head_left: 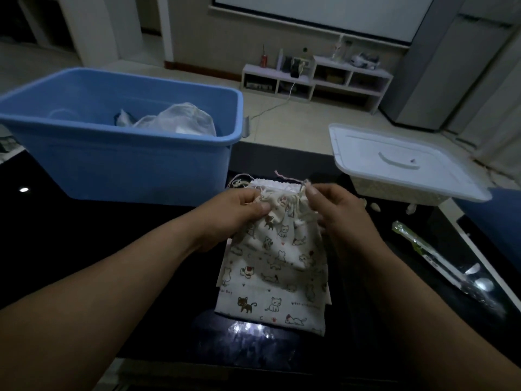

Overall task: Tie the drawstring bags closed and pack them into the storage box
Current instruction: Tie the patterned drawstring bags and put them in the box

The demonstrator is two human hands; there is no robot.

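While left hand (239, 211) grips bag (270, 277) neck, right hand (335, 211) fingers (311, 193) pinch drawstring (298, 206).

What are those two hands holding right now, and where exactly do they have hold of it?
A cat-print drawstring bag, at its top: the left hand grips the gathered neck, and the right hand pinches the drawstring there.

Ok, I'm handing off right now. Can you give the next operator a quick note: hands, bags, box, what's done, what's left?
Left hand grips the gathered neck of the cat-print bag; right hand pinches its drawstring.
The bag lies on the dark table, on top of at least one more bag. The blue box stands to the left, holding pale cloth bundles, likely bags.
Done: some packed, it seems.
Left: finish this knot, box the bag, then do those underneath.
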